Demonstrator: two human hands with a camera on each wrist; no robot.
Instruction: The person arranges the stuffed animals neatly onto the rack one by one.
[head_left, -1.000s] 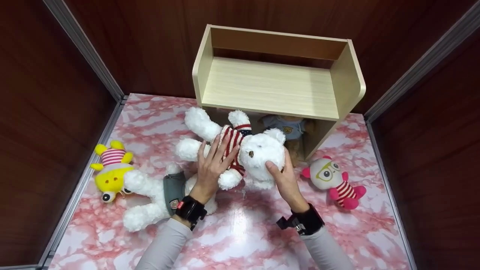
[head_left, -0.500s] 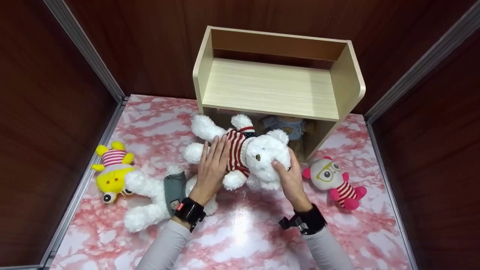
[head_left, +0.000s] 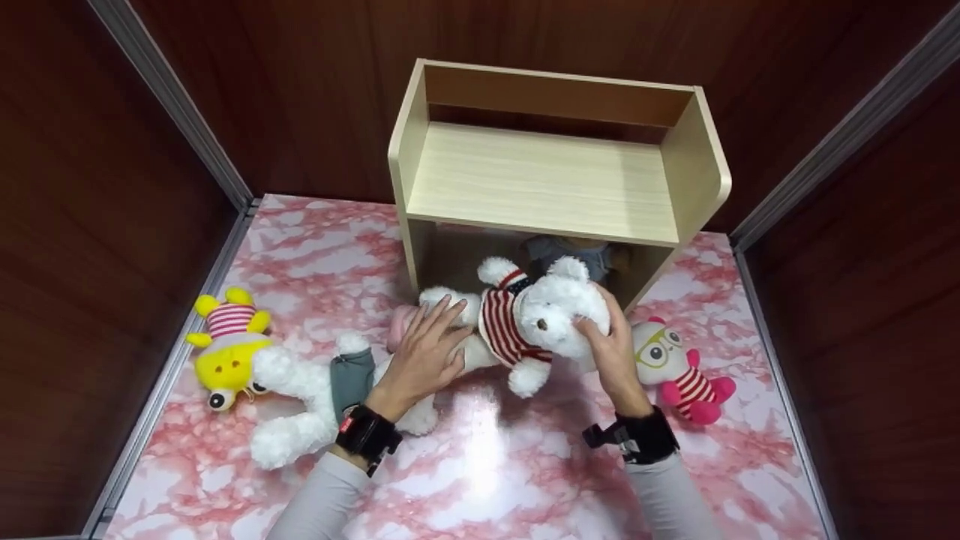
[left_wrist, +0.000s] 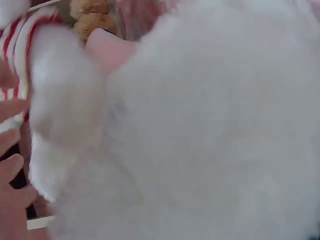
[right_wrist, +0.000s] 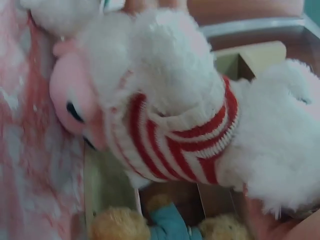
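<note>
A white teddy bear [head_left: 566, 315] in a red-striped sweater [right_wrist: 170, 145] lies tilted before the shelf's lower opening, its head to the right. My right hand [head_left: 615, 349] grips its head, thumb on the face and fingers behind. Across the bear's legs lies my left hand [head_left: 427, 352], fingers spread and fairly straight. Beside the left fingers a pink plush toy [head_left: 401, 324] peeks out, mostly hidden; its face [right_wrist: 75, 97] shows in the right wrist view. Under my left wrist is a second white plush [head_left: 300, 390] in grey shorts [head_left: 351, 379]. White fur [left_wrist: 215, 125] fills most of the left wrist view.
A pale wooden shelf [head_left: 547, 180] stands against the back wall. Inside its lower opening sits a brown bear in a blue-grey top [head_left: 570, 253]. A yellow plush [head_left: 229, 349] lies at the left; a pink-and-white panda plush [head_left: 686, 375] lies right, close to my right wrist.
The striped-sweater bear has moved right and toward me with my right hand. My left hand now lies on its legs instead of its sweater, and the pink toy has come into sight.
</note>
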